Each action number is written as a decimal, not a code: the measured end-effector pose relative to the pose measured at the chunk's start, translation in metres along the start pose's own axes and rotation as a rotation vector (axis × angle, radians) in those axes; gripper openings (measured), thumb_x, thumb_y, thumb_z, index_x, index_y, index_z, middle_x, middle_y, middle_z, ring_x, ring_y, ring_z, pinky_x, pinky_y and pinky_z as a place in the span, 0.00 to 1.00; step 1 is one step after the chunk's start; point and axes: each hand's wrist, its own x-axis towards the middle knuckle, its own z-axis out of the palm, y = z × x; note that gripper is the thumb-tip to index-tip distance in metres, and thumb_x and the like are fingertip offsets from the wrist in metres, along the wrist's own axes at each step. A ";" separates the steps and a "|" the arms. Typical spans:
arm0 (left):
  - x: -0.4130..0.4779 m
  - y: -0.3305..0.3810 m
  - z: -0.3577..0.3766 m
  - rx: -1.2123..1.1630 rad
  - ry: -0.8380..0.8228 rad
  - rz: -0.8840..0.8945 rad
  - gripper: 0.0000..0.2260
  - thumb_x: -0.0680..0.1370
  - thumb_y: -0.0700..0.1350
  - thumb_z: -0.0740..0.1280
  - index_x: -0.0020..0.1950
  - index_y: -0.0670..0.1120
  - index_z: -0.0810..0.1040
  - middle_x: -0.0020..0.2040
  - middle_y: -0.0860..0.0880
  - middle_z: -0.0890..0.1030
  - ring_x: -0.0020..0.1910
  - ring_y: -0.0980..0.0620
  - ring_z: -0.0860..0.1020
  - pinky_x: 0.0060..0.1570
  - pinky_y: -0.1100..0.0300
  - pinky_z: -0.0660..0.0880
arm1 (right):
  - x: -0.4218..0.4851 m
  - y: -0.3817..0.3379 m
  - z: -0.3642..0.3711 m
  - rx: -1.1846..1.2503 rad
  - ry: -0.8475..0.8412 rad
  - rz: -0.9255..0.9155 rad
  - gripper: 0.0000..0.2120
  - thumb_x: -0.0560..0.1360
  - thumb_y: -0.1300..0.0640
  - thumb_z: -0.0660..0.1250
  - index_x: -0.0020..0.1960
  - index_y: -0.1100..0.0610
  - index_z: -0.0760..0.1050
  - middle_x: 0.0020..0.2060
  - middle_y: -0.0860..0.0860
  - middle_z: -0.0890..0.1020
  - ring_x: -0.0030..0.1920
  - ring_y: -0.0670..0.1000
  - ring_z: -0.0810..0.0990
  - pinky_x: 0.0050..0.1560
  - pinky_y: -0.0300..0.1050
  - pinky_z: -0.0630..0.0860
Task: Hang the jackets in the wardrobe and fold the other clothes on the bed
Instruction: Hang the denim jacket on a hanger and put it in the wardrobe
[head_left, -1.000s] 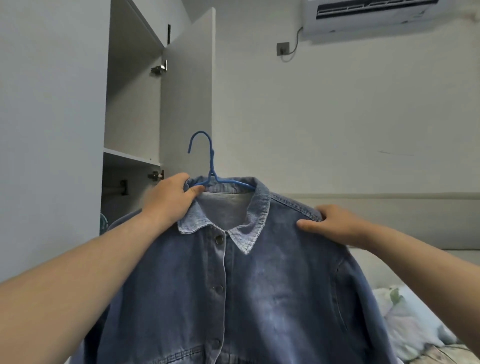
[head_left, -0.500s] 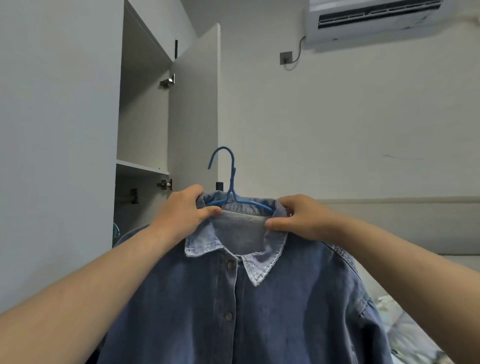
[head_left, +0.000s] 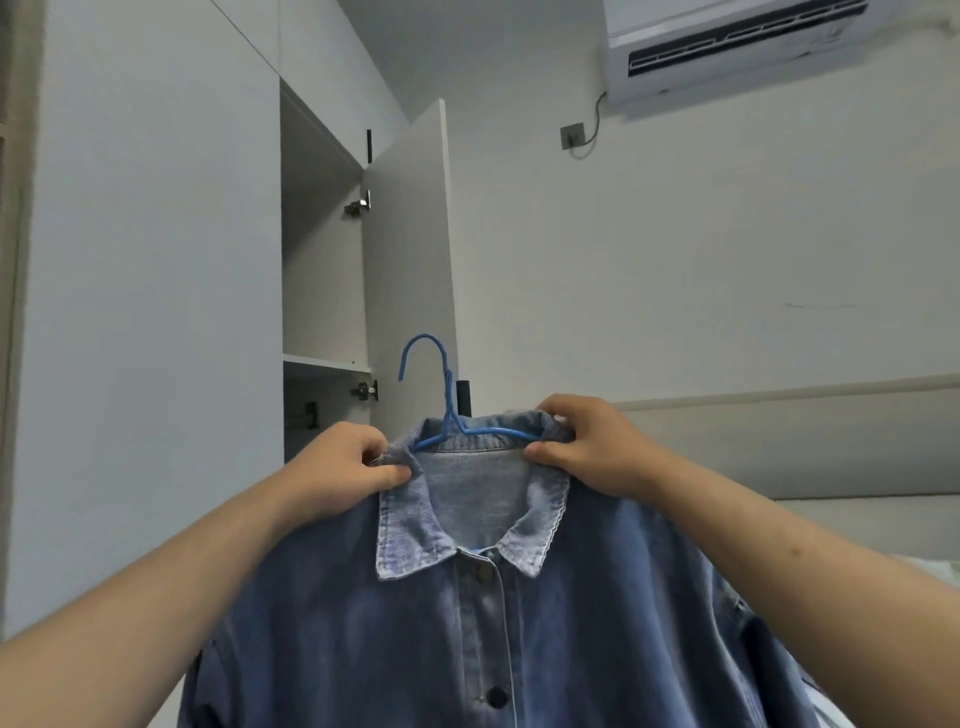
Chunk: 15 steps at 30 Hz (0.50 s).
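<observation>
A blue denim jacket (head_left: 467, 634) hangs in front of me on a blue wire hanger (head_left: 441, 410) whose hook sticks up above the collar. My left hand (head_left: 343, 462) pinches the left side of the collar. My right hand (head_left: 587, 441) grips the right side of the collar, over the hanger's arm. The jacket is buttoned and faces me, and its lower part runs out of view. Behind it at the left stands the white wardrobe (head_left: 156, 312) with one door (head_left: 410, 270) swung open.
Inside the wardrobe a shelf (head_left: 324, 362) crosses the opening, with a rail fitting (head_left: 306, 415) in the dark space below. An air conditioner (head_left: 737, 47) hangs high on the right wall. The bed's headboard (head_left: 810, 431) and a strip of bedding show at the right.
My right hand has moved from the jacket's shoulder to the collar. The jacket and hanger have shifted right in view, and the camera has tilted up, showing more of the wardrobe.
</observation>
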 end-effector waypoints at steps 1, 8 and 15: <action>-0.003 0.001 0.000 -0.003 0.030 -0.004 0.18 0.73 0.50 0.74 0.31 0.43 0.70 0.28 0.51 0.70 0.29 0.54 0.67 0.33 0.56 0.62 | -0.001 -0.004 0.001 -0.022 -0.013 -0.015 0.07 0.73 0.54 0.73 0.43 0.57 0.77 0.33 0.51 0.78 0.34 0.43 0.71 0.39 0.42 0.70; -0.013 0.021 -0.019 0.035 0.125 0.092 0.15 0.73 0.50 0.73 0.31 0.48 0.73 0.27 0.53 0.74 0.28 0.58 0.70 0.31 0.60 0.64 | 0.004 -0.035 -0.001 -0.096 -0.088 -0.080 0.08 0.78 0.57 0.68 0.49 0.63 0.80 0.40 0.60 0.81 0.39 0.55 0.74 0.45 0.50 0.71; -0.019 0.024 -0.036 0.060 0.168 0.208 0.13 0.79 0.48 0.67 0.37 0.44 0.76 0.35 0.51 0.76 0.38 0.56 0.74 0.38 0.59 0.68 | 0.014 -0.056 0.011 0.020 0.056 -0.110 0.09 0.77 0.56 0.69 0.43 0.62 0.79 0.36 0.57 0.81 0.37 0.52 0.74 0.42 0.48 0.71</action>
